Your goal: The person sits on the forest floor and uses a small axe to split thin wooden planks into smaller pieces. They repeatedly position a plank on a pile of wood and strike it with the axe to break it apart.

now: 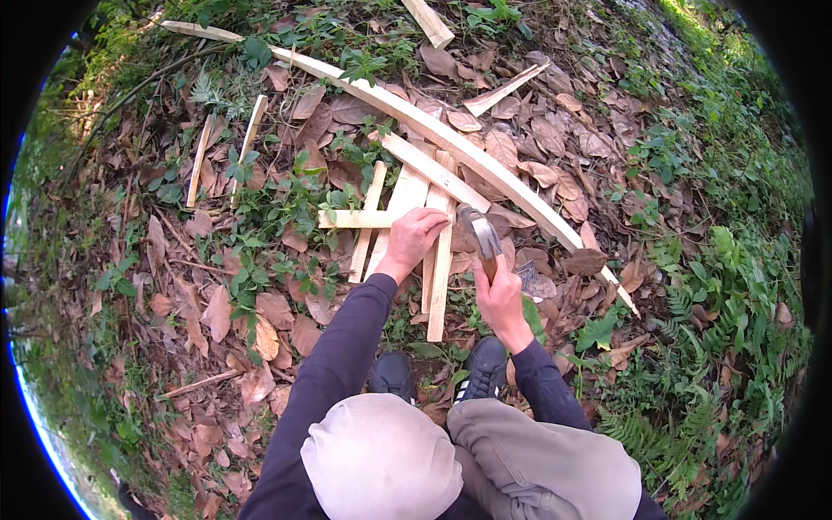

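My left hand (414,236) is closed, pressing down on a pale wooden slat (438,277) where several slats cross on the leafy ground. My right hand (500,295) grips the wooden handle of a hammer (479,230), whose metal head hovers just right of my left hand, above the slats. A short crosswise slat (355,219) lies under the upright ones. A long curved wooden strip (451,143) runs from the upper left to the right behind them. What my left fingers pinch, if anything, is hidden.
Dry brown leaves and green plants cover the ground. Loose wooden slats (247,143) lie to the upper left, another plank (428,22) at the top. My black shoes (482,368) and bent knees (381,459) fill the lower middle. Ferns (728,260) grow at right.
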Available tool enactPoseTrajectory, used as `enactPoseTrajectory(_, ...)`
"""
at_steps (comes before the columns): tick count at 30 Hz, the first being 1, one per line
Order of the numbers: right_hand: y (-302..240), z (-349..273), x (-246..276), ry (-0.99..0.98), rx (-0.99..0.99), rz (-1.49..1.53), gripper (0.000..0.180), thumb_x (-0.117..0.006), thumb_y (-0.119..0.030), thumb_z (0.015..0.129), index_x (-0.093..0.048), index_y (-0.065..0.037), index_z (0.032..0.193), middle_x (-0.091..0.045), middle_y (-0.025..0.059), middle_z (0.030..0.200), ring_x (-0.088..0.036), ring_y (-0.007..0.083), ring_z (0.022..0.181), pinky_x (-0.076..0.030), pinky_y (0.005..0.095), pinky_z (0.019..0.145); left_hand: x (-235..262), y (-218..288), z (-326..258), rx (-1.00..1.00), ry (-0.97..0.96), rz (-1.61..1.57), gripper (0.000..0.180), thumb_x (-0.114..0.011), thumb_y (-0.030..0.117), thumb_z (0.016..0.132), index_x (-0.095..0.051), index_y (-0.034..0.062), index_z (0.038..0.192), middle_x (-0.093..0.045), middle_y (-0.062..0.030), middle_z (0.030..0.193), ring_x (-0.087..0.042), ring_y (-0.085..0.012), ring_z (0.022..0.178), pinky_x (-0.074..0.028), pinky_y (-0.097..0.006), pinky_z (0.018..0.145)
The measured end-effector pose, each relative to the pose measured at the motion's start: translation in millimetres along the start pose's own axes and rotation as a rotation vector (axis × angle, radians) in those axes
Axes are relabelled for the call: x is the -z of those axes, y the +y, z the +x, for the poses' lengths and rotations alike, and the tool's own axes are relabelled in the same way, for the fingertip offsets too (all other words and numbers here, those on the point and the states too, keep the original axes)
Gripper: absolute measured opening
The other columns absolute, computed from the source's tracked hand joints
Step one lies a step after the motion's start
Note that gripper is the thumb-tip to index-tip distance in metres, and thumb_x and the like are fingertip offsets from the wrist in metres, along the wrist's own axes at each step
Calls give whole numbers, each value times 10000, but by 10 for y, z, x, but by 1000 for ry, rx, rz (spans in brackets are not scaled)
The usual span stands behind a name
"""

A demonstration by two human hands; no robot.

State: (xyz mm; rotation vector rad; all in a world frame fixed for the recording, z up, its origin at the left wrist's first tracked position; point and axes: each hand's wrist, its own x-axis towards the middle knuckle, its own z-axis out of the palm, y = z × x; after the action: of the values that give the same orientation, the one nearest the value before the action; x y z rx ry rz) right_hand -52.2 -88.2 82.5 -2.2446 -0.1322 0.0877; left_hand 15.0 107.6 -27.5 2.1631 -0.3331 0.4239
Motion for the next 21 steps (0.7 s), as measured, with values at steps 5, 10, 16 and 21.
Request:
enactPoseTrajectory(5,139,38,-57,-88,-20,-118,222,-641,-157,975,-525,17,1048,-653,282,716,-679,478,703,-506,534,573,21,24,6,8,9,0,96,-783,125,837,-752,80,916,-746,-47,941,-708,-247,850,-587,-360,747)
enactPoseTrajectory(10,250,13,-83,-117,-19,-121,259,-644,-169,973,-522,28,1088,-664,285,735,-677,486,711,-508,536,585,-22,12,-26,21,15,-12,110,-793,126,828,-758,79,921,-747,-50,939,-712,-248,846,-590,-356,752)
enactPoseTrajectory(16,-3,8,15,-41,-51,33,257,-652,-166,969,-535,33,1082,-648,298,714,-677,483,705,-512,539,597,39,-1,-36,16,-1,-7,112,-796,141,832,-765,90,926,-749,-47,938,-717,-241,858,-588,-358,756)
enactPoseTrajectory(21,274,17,-85,-108,-52,-147,253,-647,-185,982,-540,33,1055,-651,288,721,-680,476,711,-507,517,583,-7,35,3,25,2,-27,125,-799,106,819,-764,77,935,-754,-58,951,-715,-247,861,-590,-357,757)
